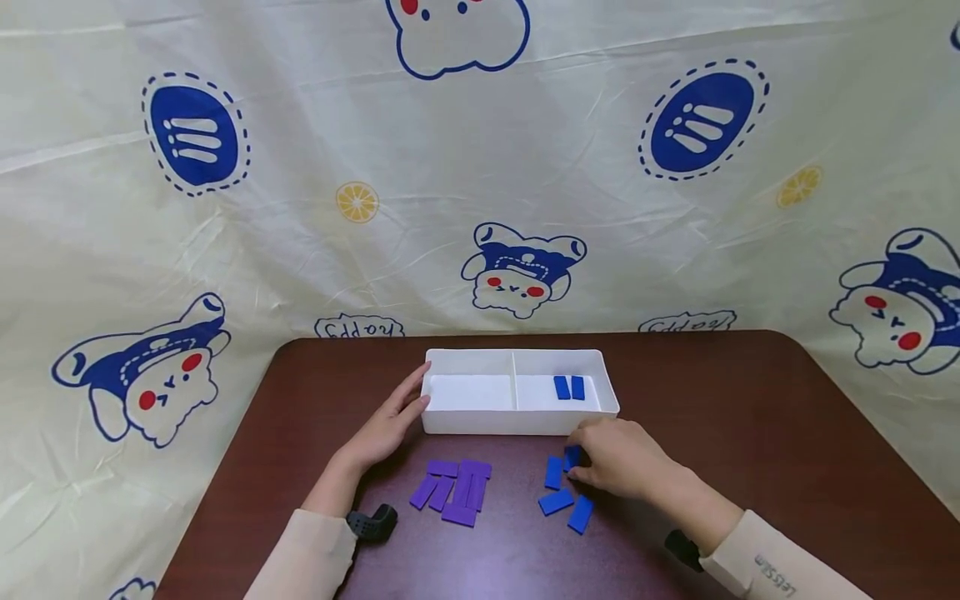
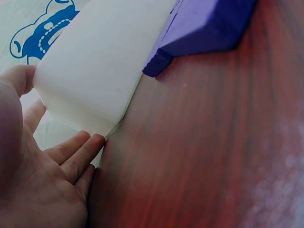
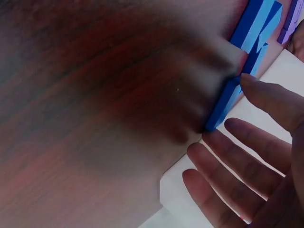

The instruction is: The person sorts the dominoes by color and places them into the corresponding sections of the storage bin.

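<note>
The cloth [image 1: 480, 167] behind the table bears the word "happy" twice, printed upside down in small bubbles just above the table's far edge, one at left [image 1: 358, 327] and one at right [image 1: 687, 322]. The right sleeve [image 1: 776, 567] carries small lettering, seemingly "LetsSim", hard to read.

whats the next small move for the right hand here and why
Probably pinch the blue block under the right hand's fingertips and lift it toward the right compartment of the white tray. Two blue blocks already lie there, the left compartment holds nothing, more loose blue blocks wait on the table, and the left hand rests against the tray's left end.
</note>
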